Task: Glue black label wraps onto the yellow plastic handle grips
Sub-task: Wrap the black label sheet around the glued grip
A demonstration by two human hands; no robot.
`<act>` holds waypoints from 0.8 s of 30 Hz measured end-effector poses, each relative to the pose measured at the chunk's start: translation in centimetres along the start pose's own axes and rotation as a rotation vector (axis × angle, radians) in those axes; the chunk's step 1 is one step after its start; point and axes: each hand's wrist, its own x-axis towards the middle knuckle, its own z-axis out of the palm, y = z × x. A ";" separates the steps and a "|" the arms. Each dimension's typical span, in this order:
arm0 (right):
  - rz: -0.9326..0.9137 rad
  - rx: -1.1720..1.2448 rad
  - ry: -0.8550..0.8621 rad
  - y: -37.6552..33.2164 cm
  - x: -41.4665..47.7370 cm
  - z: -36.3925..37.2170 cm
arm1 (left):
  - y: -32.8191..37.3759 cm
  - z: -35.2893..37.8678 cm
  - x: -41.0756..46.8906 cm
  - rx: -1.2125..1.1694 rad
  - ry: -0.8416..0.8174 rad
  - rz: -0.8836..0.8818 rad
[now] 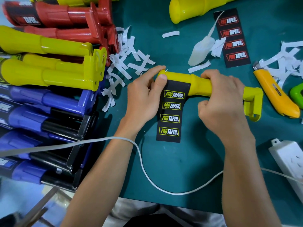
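A yellow handle grip (180, 77) lies across the middle of the green mat. A black label wrap (170, 112) with yellow logos hangs from its thick end and lies flat toward me. My left hand (144, 97) holds the thick end, thumb pressed on the label's top corner. My right hand (223, 99) grips the narrow shaft of the same grip. A second black label (232, 36) with red logos lies at the back right. A translucent glue bottle (201, 49) lies beside it.
Stacked yellow (49, 69), red (62, 15) and blue (41, 112) grips fill the left. White backing strips (129, 56) litter the mat. A yellow utility knife (275, 94), a white power strip (288, 159), a white cable (147, 174) and another yellow grip (193, 9) are around.
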 end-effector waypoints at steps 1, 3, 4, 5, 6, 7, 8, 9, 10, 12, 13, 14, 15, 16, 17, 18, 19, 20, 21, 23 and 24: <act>0.001 -0.045 -0.010 0.0 0.2 0.2 | -0.1 -0.2 0.0 -0.022 0.000 0.007; 0.014 -0.078 -0.010 -0.1 0.4 0.4 | -0.3 -0.3 0.0 -0.066 -0.004 0.007; 0.014 -0.077 -0.006 -0.1 0.4 0.5 | -0.3 -0.4 0.0 -0.088 -0.003 0.003; 0.009 -0.072 -0.001 0.0 0.4 0.5 | -0.3 -0.4 0.1 -0.106 0.000 0.001; 0.003 -0.068 0.004 0.0 0.4 0.5 | -0.3 -0.4 0.1 -0.117 0.005 -0.001; -0.002 -0.070 0.010 0.1 0.4 0.6 | -0.3 -0.4 0.1 -0.123 0.011 -0.003; -0.007 -0.078 0.018 0.1 0.3 0.6 | -0.3 -0.4 0.1 -0.127 0.017 -0.008; -0.013 -0.089 0.027 0.1 0.3 0.6 | -0.1 -0.4 0.2 -0.128 0.027 -0.016; -0.016 -0.096 0.037 0.0 0.3 0.6 | 0.0 -0.4 0.1 -0.128 0.040 -0.025; -0.018 -0.071 0.058 0.0 0.3 0.6 | 0.2 -0.5 0.0 -0.128 0.073 -0.028; -0.019 -0.041 0.069 0.1 0.4 0.6 | 0.2 -0.5 0.0 -0.129 0.079 -0.025; -0.021 -0.008 0.077 0.3 0.4 0.5 | 0.3 -0.6 -0.1 -0.127 0.075 -0.026; -0.025 0.018 0.080 0.4 0.4 0.5 | 0.3 -0.7 -0.1 -0.119 0.067 -0.032; -0.033 0.035 0.081 0.5 0.3 0.5 | 0.4 -0.8 -0.2 -0.105 0.057 -0.037; -0.041 0.046 0.078 0.6 0.3 0.4 | 0.4 -0.9 -0.1 -0.087 0.045 -0.037; -0.047 0.051 0.069 0.7 0.3 0.4 | 0.4 -1.0 -0.1 -0.069 0.031 -0.034; -0.050 0.053 0.057 0.9 0.3 0.3 | 0.3 -1.1 -0.1 -0.061 0.019 -0.032; -0.048 0.054 0.044 0.9 0.3 0.3 | 0.3 -1.1 -0.1 -0.063 0.009 -0.034; -0.042 0.055 0.033 1.0 0.3 0.3 | 0.2 -1.2 -0.1 -0.074 -0.005 -0.038; -0.032 0.058 0.022 1.2 0.3 0.1 | 0.0 -1.1 0.0 -0.111 -0.049 -0.051; -0.028 0.066 0.023 1.2 0.3 -0.1 | -0.1 -1.1 0.0 -0.133 -0.076 -0.060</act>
